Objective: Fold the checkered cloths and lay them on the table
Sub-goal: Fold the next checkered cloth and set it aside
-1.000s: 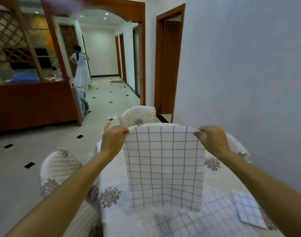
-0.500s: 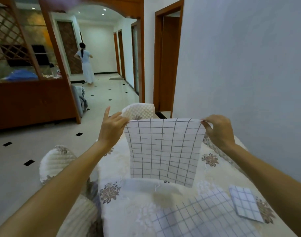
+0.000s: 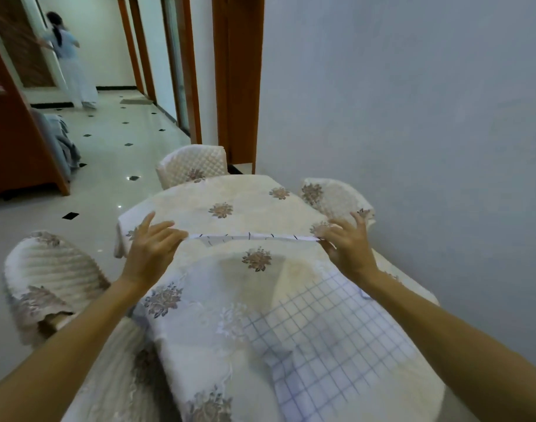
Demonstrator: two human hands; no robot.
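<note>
A white checkered cloth [image 3: 251, 237] is stretched level above the table and I see it almost edge-on, as a thin strip. My left hand [image 3: 149, 251] pinches its left end between thumb and forefinger, the other fingers raised. My right hand [image 3: 349, 246] pinches its right end the same way. A second checkered cloth [image 3: 330, 339] lies spread flat on the near right part of the table [image 3: 230, 193], partly under my right forearm.
The table wears a cream floral cover. Padded chairs stand at its far end [image 3: 190, 166], far right [image 3: 336, 196] and near left [image 3: 47, 278]. A grey wall runs close along the right. A person [image 3: 69, 56] stands far down the tiled hallway.
The cloth hung upright facing me; now it has swung up to lie level, seen edge-on. My hands moved forward and apart, the view tilted down, and the small folded cloth left the view.
</note>
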